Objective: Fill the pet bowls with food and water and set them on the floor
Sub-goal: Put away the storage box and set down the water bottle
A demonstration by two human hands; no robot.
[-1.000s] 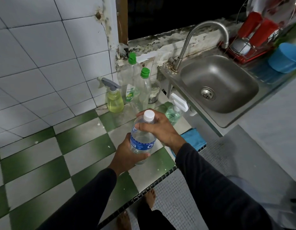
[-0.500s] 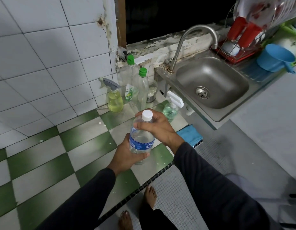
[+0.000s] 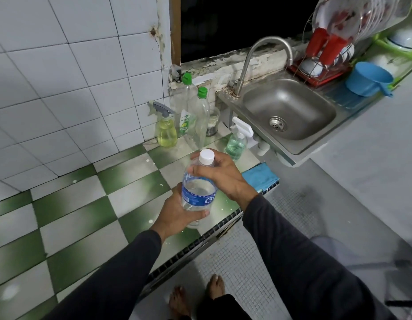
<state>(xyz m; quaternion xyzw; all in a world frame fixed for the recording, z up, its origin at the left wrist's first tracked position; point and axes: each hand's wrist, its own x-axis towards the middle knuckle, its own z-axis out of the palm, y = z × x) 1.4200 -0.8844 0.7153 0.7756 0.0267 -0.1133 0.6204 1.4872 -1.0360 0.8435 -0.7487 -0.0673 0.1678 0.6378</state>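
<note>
Since 0.5 s ago almost nothing has moved w/ the hands: same hold on the water bottle [image 3: 198, 195], still capped; view has only drifted a bit, sink [image 3: 290, 109] now sits slightly farther toward 2 o'clock.

Left hand [image 3: 177, 213] is wrapped round the bottle's lower body from 8 o'clock, thumb across the front below the blue label; its other fingers are behind the bottle, not visible. Right hand [image 3: 220, 174] comes in from 4 o'clock, fingers curled round the neck/shoulder just under the white cap [image 3: 206, 156]; cap itself looks untouched, can't tell if loosened. Bottle is upright, part full, over the near edge of the green-and-white tiled counter [image 3: 85, 204]; whether its base rests on the tiles or is lifted — can't tell, left hand hides it.

At 12 o'clock of the hands: yellow spray bottle [image 3: 166, 130], two clear bottles w/ green caps [image 3: 201, 114], small jar behind them mostly hidden. At 1 o'clock: green-tinted spray bottle [image 3: 237, 144]. Blue cloth [image 3: 260, 176] at 3 o'clock, partly covered by right wrist. Faucet [image 3: 262, 63] above sink. Far 2 o'clock: dish rack [image 3: 320, 65] and blue scoop [image 3: 369, 78], plates cut off by frame edge. No pet bowls identifiable. Bare feet [image 3: 198, 294] at 6 o'clock.
</note>
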